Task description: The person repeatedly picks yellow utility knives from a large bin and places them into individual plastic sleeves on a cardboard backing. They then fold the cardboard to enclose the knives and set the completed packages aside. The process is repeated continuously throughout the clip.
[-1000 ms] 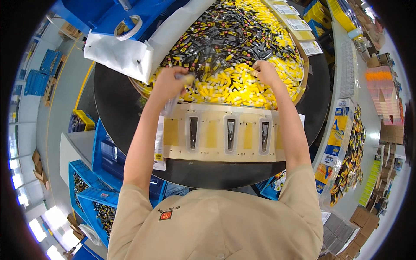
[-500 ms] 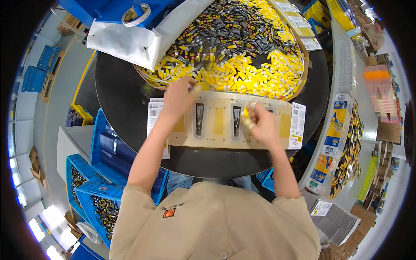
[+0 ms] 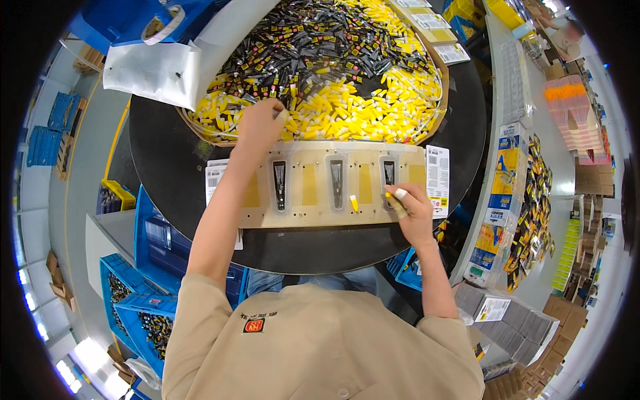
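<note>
My left hand (image 3: 261, 125) is closed, fingertips at the near edge of a heap of small yellow-and-white tubes (image 3: 333, 115); anything pinched there is hidden. My right hand (image 3: 415, 212), with pale covers on its fingertips, pinches a small yellow tube (image 3: 389, 195), mostly hidden, at the lower end of the right slot. A tan board (image 3: 309, 217) lies in front of me with three clear blister trays, each holding a black tube: left (image 3: 280, 185), middle (image 3: 337, 183) and right (image 3: 389, 172). One loose yellow-and-white tube (image 3: 354, 203) lies beside the middle tray.
Black tubes (image 3: 313, 47) cover the far part of the heap, inside a cardboard rim (image 3: 443, 100) on the round black table (image 3: 167, 153). Printed cards (image 3: 437, 177) lie at the board's right end. Blue bins (image 3: 157, 233) stand left; a grey bench (image 3: 483, 193) runs along the right.
My right hand has moved from beside the middle tray to the right one. A yellow-and-white tube now lies by the middle tray. My left hand has moved farther over the heap; the view has shifted.
</note>
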Action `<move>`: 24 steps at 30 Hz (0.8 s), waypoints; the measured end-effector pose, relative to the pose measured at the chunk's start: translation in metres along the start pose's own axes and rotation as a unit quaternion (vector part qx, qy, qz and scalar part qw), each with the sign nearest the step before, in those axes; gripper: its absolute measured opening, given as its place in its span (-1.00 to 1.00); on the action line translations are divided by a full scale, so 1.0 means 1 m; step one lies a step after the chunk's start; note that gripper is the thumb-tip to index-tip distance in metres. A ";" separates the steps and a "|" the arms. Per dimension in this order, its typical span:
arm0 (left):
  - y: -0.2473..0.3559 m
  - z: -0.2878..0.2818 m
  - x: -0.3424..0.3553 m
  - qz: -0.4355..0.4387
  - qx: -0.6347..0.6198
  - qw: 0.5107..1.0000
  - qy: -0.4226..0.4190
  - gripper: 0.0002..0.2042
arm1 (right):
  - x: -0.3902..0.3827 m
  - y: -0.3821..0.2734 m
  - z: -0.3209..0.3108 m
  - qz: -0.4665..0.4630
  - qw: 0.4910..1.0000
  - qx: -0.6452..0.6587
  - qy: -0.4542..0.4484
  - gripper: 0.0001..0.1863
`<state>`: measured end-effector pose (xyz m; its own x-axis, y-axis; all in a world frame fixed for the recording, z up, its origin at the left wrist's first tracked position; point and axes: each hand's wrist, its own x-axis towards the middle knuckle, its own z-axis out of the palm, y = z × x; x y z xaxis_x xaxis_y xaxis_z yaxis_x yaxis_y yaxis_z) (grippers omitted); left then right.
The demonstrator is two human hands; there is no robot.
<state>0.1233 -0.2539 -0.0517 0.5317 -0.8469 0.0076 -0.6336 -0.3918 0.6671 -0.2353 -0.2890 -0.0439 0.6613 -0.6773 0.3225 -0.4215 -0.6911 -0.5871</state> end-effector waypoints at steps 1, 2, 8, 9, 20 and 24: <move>0.004 -0.010 -0.018 0.015 -0.009 1.000 -0.013 -0.78 | -0.003 0.007 -0.007 -0.045 0.998 -0.031 0.003 -0.64; 0.007 -0.018 -0.041 0.042 -0.028 0.999 -0.018 -0.79 | -0.005 0.013 -0.010 -0.066 0.996 -0.050 -0.015 -0.61; 0.014 -0.022 -0.143 -0.092 0.004 0.985 -0.148 -0.84 | -0.011 0.033 -0.011 -0.103 0.991 -0.072 -0.054 -0.58; 0.013 -0.024 -0.147 -0.106 -0.005 0.980 -0.166 -0.84 | -0.011 0.039 -0.011 -0.098 0.993 -0.062 -0.034 -0.59; 0.086 0.066 -0.127 0.060 0.020 0.975 -0.214 -0.75 | -0.017 0.154 -0.003 0.329 0.913 -0.216 0.110 -0.49; 0.066 0.064 -0.124 0.059 -0.012 0.974 -0.219 -0.77 | -0.023 0.148 -0.001 0.228 0.930 -0.221 0.183 -0.57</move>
<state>-0.0206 -0.1976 -0.0562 0.1609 -0.9599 -0.2296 -0.6602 -0.2776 0.6979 -0.3136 -0.3762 -0.1372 0.1296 -0.9106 0.3925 -0.8740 -0.2919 -0.3885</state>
